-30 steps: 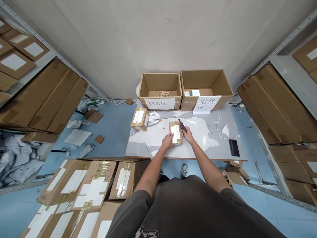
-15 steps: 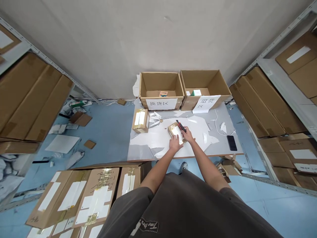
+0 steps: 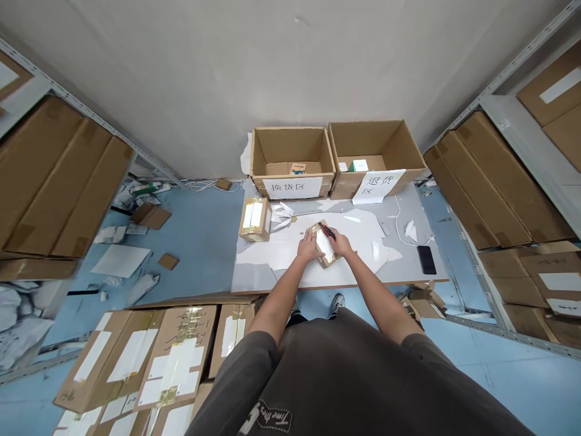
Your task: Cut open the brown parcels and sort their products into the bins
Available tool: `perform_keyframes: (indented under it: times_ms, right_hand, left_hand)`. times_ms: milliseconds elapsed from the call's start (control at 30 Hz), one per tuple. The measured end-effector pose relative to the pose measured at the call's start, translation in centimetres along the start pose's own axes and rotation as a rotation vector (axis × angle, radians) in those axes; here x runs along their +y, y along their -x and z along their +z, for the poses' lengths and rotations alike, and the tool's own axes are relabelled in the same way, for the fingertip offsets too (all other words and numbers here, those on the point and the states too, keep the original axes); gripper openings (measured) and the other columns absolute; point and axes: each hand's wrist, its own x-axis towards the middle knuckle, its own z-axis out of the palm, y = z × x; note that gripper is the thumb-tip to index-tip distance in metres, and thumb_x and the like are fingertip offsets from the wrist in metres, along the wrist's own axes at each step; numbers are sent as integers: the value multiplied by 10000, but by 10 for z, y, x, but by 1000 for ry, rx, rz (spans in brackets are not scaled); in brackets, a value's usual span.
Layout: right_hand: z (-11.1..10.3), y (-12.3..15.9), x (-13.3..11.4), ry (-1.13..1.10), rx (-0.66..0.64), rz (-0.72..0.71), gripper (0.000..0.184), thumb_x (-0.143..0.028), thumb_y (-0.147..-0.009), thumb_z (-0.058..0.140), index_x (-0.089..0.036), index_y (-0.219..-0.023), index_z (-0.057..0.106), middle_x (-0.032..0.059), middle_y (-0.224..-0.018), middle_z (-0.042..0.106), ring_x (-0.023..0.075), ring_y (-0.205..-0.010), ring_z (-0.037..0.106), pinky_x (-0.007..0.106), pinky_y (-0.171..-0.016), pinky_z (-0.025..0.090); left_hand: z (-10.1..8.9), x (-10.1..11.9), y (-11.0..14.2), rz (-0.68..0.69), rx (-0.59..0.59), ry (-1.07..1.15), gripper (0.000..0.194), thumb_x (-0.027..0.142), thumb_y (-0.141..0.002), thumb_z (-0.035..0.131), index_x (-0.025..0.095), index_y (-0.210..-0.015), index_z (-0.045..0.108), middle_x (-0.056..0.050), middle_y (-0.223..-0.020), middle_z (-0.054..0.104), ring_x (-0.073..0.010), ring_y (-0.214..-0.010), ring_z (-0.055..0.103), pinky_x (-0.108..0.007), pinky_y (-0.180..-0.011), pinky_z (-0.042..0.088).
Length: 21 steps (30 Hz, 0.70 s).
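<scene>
A small cardboard box [image 3: 325, 244] with a white label and shiny tape lies on the table in front of me. My left hand [image 3: 308, 247] grips the box along its left side. My right hand [image 3: 341, 243] is closed round a black and red utility knife [image 3: 327, 231], which lies over the far right part of the box. The knife's tip is too small to make out against the tape. Left of the hands, a taller taped carton [image 3: 254, 220] stands on the table beside torn white paper scraps [image 3: 282, 213].
Two open cartons with handwritten signs, a left one [image 3: 293, 157] and a right one [image 3: 376, 145], stand at the table's back. A phone [image 3: 426, 260] and a white cable lie at right. Stacked boxes [image 3: 177, 351] rise at lower left; shelves flank both sides.
My left hand has shifted from the top of the small box to its left side. The knife in my right hand has moved slightly nearer and left over the box.
</scene>
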Motion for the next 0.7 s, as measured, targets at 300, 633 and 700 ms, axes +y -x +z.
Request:
perform_keyframes:
  times_ms: [300,633,700]
  right_hand:
    - [-8,-5,-22,203,-84,-22,585,-253,-1079,493,-275,-1664,505,98,-1302,802,293,-1167,746,363,-1020,540]
    - [-8,4,-55,326,-125,40,580,-230,-1090,450,-233,-1669,455,158,-1334,779,309,-1168,743,358,-963,520]
    - [-9,5,-55,337,-126,39,585,-226,-1088,445,-235,-1673,451,161,-1344,775,313,-1170,742,366,-960,522]
  left_hand:
    - [6,-5,-7,-16,-42,-5,1286,692,-858,798,191,-1789,66,-184,-1866,-15,-347,-1736,-20,-506,-1338,303]
    - [7,-4,-10,-18,-45,0,1302,676,-837,827,197,-1791,82,-182,-1865,-23,-354,-1735,-17,-514,-1334,307]
    - [7,-4,-10,-8,-34,13,1310,676,-834,825,207,-1791,64,-180,-1865,-23,-363,-1734,-19,-524,-1334,306]
